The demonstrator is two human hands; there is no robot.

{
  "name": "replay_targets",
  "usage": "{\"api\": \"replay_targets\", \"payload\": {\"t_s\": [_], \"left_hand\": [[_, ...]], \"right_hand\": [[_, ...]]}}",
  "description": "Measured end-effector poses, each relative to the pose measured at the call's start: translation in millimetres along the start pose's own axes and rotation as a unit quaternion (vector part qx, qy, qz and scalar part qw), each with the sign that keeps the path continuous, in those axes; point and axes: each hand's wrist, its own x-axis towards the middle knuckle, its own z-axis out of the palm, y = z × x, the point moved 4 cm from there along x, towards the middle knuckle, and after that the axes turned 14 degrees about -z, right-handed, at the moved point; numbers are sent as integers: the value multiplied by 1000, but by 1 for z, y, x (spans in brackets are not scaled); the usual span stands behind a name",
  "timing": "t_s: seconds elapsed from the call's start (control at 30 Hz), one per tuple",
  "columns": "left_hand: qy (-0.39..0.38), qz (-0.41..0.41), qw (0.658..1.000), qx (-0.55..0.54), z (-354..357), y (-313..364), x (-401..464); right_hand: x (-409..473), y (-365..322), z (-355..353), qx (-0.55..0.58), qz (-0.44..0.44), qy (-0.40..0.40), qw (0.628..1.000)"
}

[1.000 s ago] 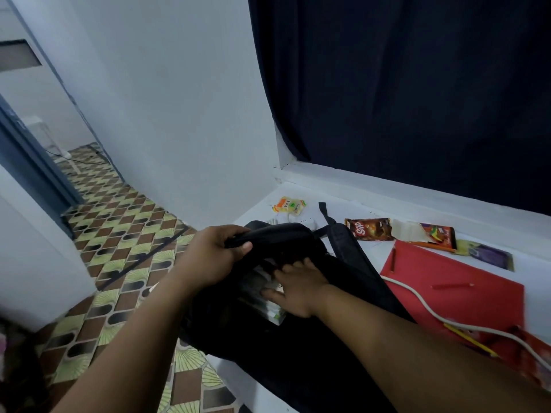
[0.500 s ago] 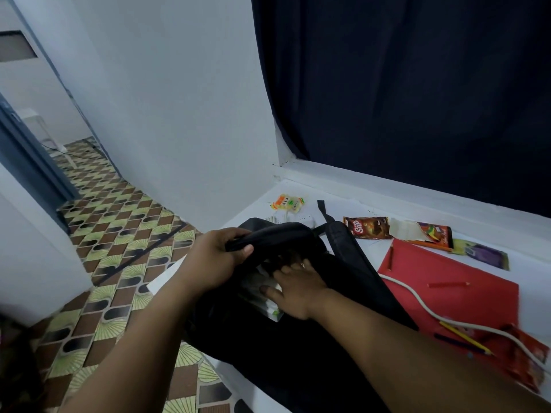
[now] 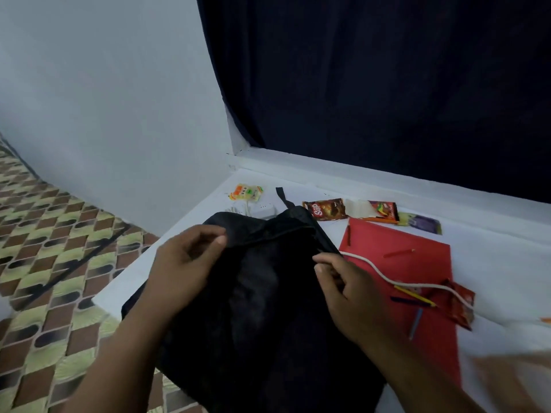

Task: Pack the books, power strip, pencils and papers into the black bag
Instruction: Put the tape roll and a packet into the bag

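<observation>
Two hands are working at the black bag (image 3: 262,308), which is lying flat on the white tabletop (image 3: 492,263) with its mouth pointing away from the person. Nothing of its contents is showing, so how much is already packed cannot be told. Plenty is still lying outside: the white cord (image 3: 384,275) is trailing from the bag's right edge across the red paper (image 3: 396,263), several pencils (image 3: 414,296) are scattered over that sheet, and the white power strip (image 3: 262,210) is peeking out just beyond the bag's top edge. Judging by this, the packing is far from finished.

The left hand (image 3: 185,260) is pinching the upper left fabric of the bag between thumb and curled fingers, wrist bent inward. The right hand (image 3: 346,287) is at the bag's right edge with fingers curled, its grip seemingly closing on the seam or a zipper pull; exactly what it is holding is too dark to tell. Both forearms are reaching in from below.

Farther out, snack wrappers (image 3: 328,210) are lining the sill under a dark curtain (image 3: 387,84), and patterned floor tiles (image 3: 59,248) are spreading away to the left.
</observation>
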Motion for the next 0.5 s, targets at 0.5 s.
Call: {"api": "replay_targets", "payload": {"t_s": [0.5], "left_hand": [[-75, 32, 988, 134, -17, -46, 63]], "right_hand": [[42, -50, 29, -93, -43, 6, 995]]}}
